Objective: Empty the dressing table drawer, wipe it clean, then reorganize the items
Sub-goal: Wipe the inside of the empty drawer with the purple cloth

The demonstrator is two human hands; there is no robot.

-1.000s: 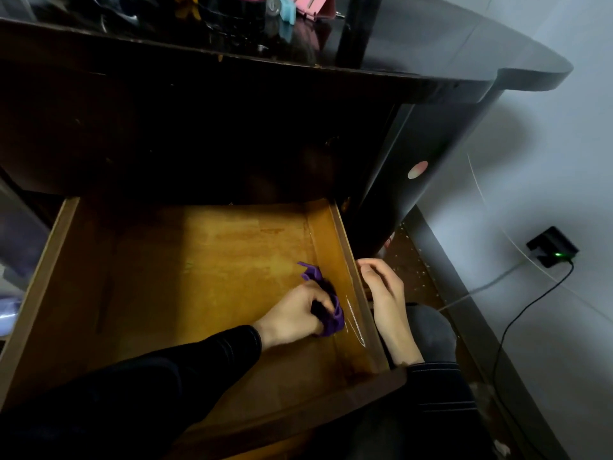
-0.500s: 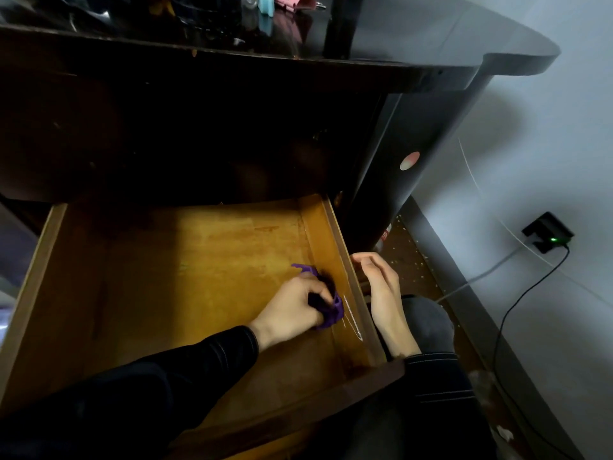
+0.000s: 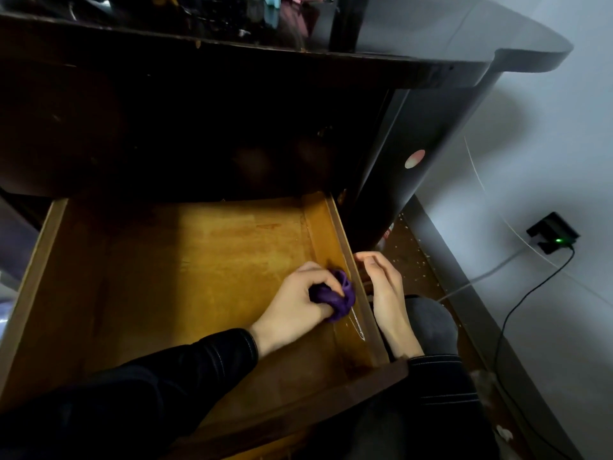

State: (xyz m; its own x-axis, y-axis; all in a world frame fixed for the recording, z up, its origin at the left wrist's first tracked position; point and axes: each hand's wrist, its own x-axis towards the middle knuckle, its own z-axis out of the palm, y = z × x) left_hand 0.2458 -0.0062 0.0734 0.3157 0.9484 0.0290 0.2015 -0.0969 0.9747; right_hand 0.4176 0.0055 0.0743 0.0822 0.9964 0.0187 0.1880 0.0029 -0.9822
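Mostly inside L hand (image 3: 292, 305): cloth (image 3: 339, 297)

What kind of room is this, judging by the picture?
Probably a bedroom at home, at a dark dressing table with its wooden drawer pulled out; a black adapter with a green light sits on the wall.

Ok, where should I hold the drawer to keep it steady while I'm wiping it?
Probably the drawer's right side wall, gripped over its thin top edge from outside, where your right hand sits. The left hand presses the purple cloth against its inner face.
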